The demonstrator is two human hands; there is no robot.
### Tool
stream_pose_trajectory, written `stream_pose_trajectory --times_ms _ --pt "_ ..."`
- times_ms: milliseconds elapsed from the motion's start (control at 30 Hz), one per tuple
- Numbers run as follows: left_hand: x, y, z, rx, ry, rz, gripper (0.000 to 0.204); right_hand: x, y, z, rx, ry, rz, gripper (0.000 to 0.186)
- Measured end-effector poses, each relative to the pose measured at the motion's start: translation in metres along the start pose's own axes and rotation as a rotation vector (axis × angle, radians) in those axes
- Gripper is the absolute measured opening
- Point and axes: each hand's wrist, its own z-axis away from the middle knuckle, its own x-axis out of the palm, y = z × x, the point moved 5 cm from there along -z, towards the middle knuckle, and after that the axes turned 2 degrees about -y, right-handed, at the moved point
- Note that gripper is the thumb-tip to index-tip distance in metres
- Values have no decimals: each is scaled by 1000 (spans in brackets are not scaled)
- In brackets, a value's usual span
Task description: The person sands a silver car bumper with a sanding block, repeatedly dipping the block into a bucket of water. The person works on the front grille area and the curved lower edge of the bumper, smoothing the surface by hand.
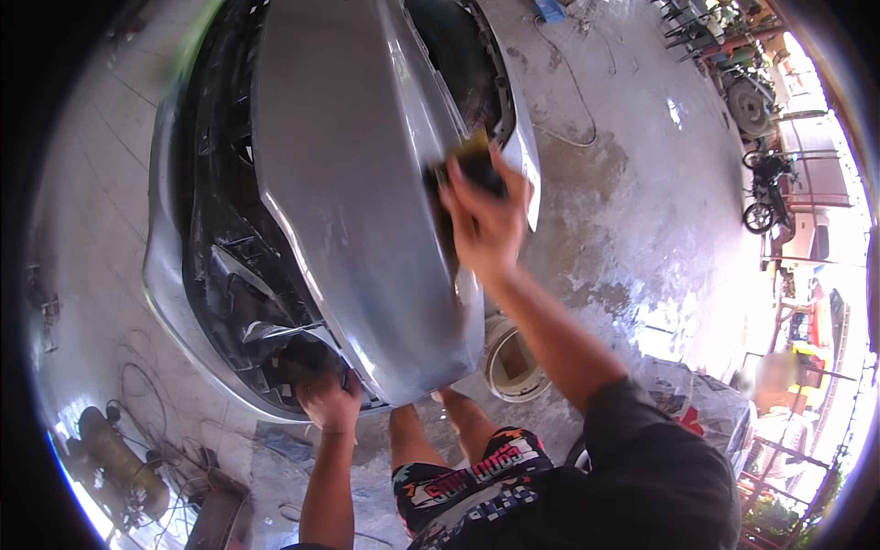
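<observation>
A silver-grey car hood [339, 156] fills the middle of the head view. My right hand [490, 215] presses a dark block with a yellowish edge [478, 174], perhaps a sanding block, against the hood's right side; both are smeared by motion. Lower left, my left hand [330, 401] is at the dark gap between the hood's edge and the silver bumper [165, 284]. Its fingers curl in shadow around something dark that I cannot make out. Black inner parts and a bit of clear plastic [275, 330] show in that gap.
A whitish bucket [490, 371] stands on the stained concrete floor, right of my legs. Lower left are a tank [115, 463] and tangled hoses. A plastic-covered heap [701, 412] lies at the right. Farther off are a motorcycle [770, 192], a loose wheel [747, 105] and a person [779, 431].
</observation>
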Motion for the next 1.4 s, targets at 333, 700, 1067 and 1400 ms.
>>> stream_pose_trajectory --times_ms 333,700,1067,1400 --pt "15 -2 1 31 -21 -32 32 87 7 -136 96 -138 -180 28" --pt "4 -4 2 34 22 -67 29 16 -49 -9 215 -248 41 55" --pt "9 -14 7 25 -15 -130 25 -5 -47 48 175 -268 105 62" --pt "12 -5 0 -1 -109 -134 22 41 -53 -49 203 -67 66 50"
